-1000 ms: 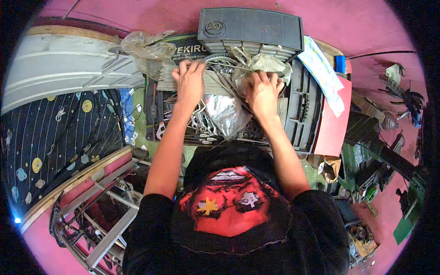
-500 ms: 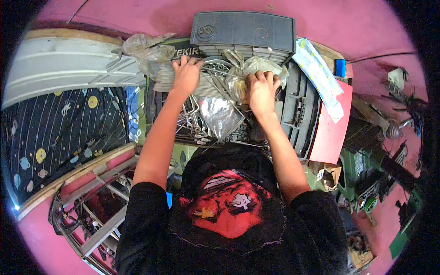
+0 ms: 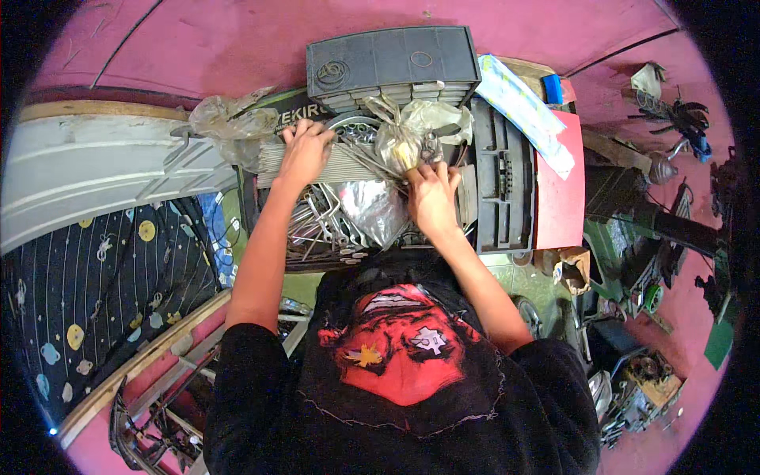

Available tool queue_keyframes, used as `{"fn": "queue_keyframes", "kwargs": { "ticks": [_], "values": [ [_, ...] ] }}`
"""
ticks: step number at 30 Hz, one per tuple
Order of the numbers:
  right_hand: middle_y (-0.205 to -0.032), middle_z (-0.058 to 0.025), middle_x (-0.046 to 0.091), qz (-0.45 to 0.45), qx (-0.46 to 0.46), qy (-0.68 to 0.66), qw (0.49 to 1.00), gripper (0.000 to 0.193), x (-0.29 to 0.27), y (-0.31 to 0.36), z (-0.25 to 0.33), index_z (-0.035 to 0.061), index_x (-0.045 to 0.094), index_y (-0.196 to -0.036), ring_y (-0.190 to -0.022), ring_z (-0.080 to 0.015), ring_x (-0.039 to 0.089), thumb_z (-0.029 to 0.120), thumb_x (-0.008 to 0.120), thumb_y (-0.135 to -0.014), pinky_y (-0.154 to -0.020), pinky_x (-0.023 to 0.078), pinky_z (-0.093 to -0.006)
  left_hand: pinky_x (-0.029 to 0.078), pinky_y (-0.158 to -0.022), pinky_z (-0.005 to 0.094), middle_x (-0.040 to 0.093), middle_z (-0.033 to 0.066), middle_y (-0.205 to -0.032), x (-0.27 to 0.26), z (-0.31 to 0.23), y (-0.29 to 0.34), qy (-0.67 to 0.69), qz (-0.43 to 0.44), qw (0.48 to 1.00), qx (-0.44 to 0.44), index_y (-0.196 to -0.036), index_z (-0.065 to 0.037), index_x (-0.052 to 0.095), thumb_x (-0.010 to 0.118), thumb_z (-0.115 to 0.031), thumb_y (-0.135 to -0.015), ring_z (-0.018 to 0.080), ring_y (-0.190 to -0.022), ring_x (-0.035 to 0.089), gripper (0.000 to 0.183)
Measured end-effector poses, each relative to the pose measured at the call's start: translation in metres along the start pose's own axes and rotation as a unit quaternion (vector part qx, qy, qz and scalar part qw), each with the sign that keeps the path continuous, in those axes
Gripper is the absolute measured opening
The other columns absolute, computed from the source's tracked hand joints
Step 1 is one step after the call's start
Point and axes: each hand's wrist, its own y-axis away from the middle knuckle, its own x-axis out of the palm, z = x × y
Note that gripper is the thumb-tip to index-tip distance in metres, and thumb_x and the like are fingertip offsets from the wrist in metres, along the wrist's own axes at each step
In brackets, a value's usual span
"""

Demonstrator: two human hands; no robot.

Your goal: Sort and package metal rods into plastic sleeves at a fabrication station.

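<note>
Compared with half a second before, the left hand (image 3: 305,154) stayed on the bundle of thin metal rods (image 3: 348,162), fingers curled over it, while the right hand (image 3: 433,198) had shifted toward the clear plastic bag (image 3: 412,131), fingers pinched on its lower edge. The cluttered tabletop (image 3: 558,198) stood against a pink wall (image 3: 198,47). The rods lay grey and straight, under the left fingers, beside bent wire pieces (image 3: 317,226)

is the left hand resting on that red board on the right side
No, the left hand lies on a bundle of thin metal rods in the tray, while the red board sits far off beyond the right hand.
</note>
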Motion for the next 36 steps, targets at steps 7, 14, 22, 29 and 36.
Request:
{"fn": "queue_keyframes", "kwargs": {
  "ticks": [7,14,22,29,36],
  "values": [
    [-0.112,-0.0131,0.071,0.065,0.004,0.052,0.997,0.022,-0.002,0.004,0.014,0.0067,0.075,-0.106,-0.118,-0.0357,0.057,0.01,0.064,-0.087,-0.111,0.036,-0.0584,0.033,-0.107,0.0524,0.071,0.0043,-0.116,-0.014,0.01,-0.004,0.054,0.05,0.996,0.046,-0.109,-0.013,0.078,0.079,-0.016,-0.088,0.0279,-0.126,0.055,0.02],
    [-0.113,-0.013,0.069,0.053,0.01,0.107,0.993,0.019,0.009,0.015,0.026,0.0078,0.074,-0.102,-0.116,-0.0342,0.058,0.012,0.063,-0.088,-0.111,0.036,-0.0578,0.033,-0.108,0.0513,0.07,0.0047,-0.112,-0.019,0.015,0.001,0.06,0.032,0.995,0.075,-0.105,-0.012,0.077,0.08,-0.019,-0.09,0.027,-0.123,0.056,0.016],
    [-0.114,-0.0135,0.068,0.063,-0.033,0.093,0.993,0.018,0.015,0.02,0.035,0.0067,0.074,-0.1,-0.12,-0.035,0.057,0.014,0.06,-0.091,-0.113,0.036,-0.061,0.032,-0.11,0.0522,0.069,0.0042,-0.112,-0.028,0.025,0.021,0.07,0.011,0.995,0.07,-0.111,-0.012,0.076,0.081,-0.018,-0.089,0.0271,-0.122,0.056,0.024],
    [-0.111,-0.0117,0.067,0.095,-0.047,0.095,0.99,0.017,0.017,0.014,0.041,0.0076,0.074,-0.101,-0.119,-0.0342,0.057,0.014,0.064,-0.089,-0.113,0.036,-0.0602,0.031,-0.11,0.0525,0.068,0.0041,-0.118,-0.04,0.025,0.042,0.057,-0.002,0.998,0.023,-0.114,-0.012,0.077,0.084,-0.02,-0.088,0.0283,-0.128,0.053,0.028],
    [-0.103,-0.0092,0.069,-0.027,0.006,0.032,0.999,0.018,0.001,-0.023,0.022,0.0103,0.074,-0.1,-0.115,-0.035,0.058,0.019,0.078,-0.084,-0.104,0.039,-0.0558,0.03,-0.111,0.0519,0.069,0.005,-0.122,-0.025,-0.003,0.025,0.116,-0.042,0.992,-0.007,-0.114,-0.011,0.078,0.085,-0.022,-0.088,0.0287,-0.13,0.052,0.029]
  ]
}}
